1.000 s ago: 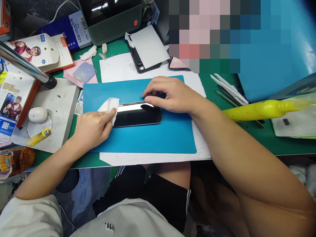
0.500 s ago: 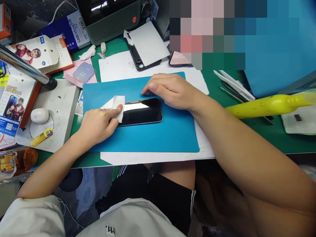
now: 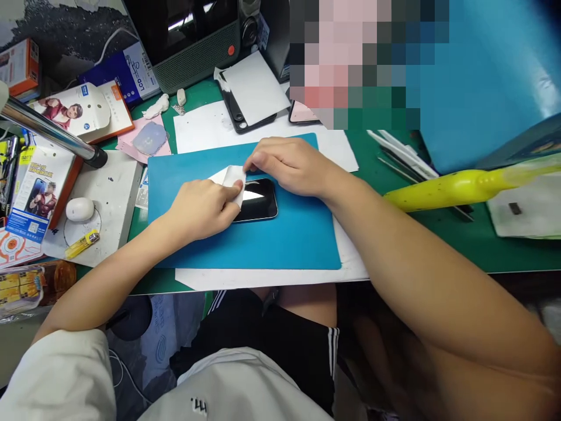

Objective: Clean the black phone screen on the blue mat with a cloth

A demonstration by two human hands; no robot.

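Note:
A black phone (image 3: 261, 199) lies face up on a blue mat (image 3: 263, 248), its left part hidden by my left hand (image 3: 205, 207) and a white wipe (image 3: 234, 175). With its index finger and thumb, my left hand presses the folded wipe onto the glass. My right hand (image 3: 289, 166) is at the phone's far edge, palm down, its fingers curled and pressed together. Its fingertips are by the wipe's far corner; whether they pinch anything cannot be made out.
White paper (image 3: 197, 126) lies beneath the mat. Behind are a dark phone case (image 3: 236, 108) and a black-screened device (image 3: 184, 29). To the left stand a white block (image 3: 116, 204) with a yellow lighter (image 3: 82, 244) and a metal pole (image 3: 56, 131). A yellow tube (image 3: 442, 190) and tweezers (image 3: 398, 166) lie right.
My left hand has slid the wipe rightward along the phone, covering more of the screen. My right fingertips now meet the wipe's corner. The whole view has shifted slightly.

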